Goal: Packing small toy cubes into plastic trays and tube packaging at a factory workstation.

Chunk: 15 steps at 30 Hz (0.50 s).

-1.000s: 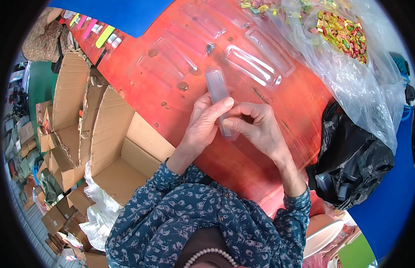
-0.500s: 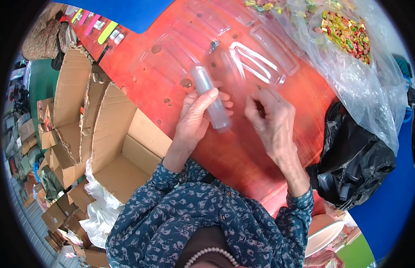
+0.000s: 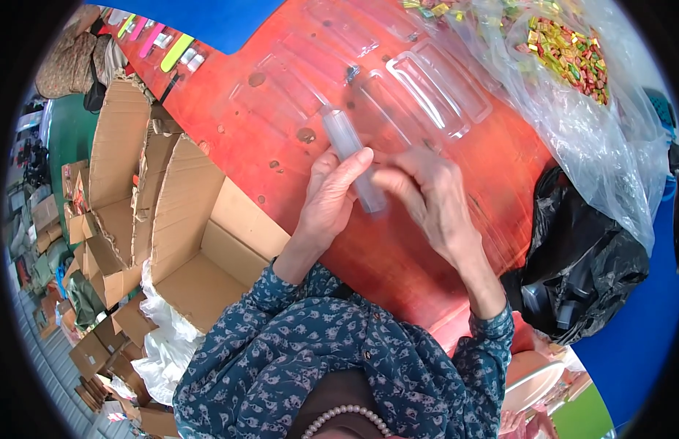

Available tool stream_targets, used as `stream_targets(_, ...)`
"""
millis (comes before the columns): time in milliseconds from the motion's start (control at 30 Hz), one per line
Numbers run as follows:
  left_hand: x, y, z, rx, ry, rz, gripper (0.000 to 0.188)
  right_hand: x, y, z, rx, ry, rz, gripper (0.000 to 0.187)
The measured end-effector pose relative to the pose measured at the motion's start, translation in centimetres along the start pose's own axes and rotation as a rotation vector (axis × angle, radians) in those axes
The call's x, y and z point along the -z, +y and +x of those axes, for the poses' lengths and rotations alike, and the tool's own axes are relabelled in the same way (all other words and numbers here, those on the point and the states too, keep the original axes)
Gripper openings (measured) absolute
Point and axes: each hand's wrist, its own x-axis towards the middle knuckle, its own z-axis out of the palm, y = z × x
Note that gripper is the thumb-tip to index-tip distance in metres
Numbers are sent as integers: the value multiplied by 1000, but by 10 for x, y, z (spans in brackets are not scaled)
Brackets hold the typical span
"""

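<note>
Since a moment ago the right hand (image 3: 427, 197) has closed back in on the clear tube (image 3: 354, 161), which the left hand (image 3: 332, 194) is gripping above the red tabletop's (image 3: 230, 117) middle, beside clear plastic trays (image 3: 434, 84).

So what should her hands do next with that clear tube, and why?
Probably bring the right hand onto the lower end of the clear tube. The left hand grips its middle, the right fingers sit just beside it, and clear trays lie open beyond.
</note>
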Motion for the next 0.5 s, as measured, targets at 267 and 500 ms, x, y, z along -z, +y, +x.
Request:
stream_targets(267, 8, 1, -6, 3, -100, 38, 37, -12, 3, -15, -486, -197, 704, 11)
stream_targets(500, 23, 10, -22, -16, 68, 55, 40, -15, -4, -17, 11, 10, -465, 6)
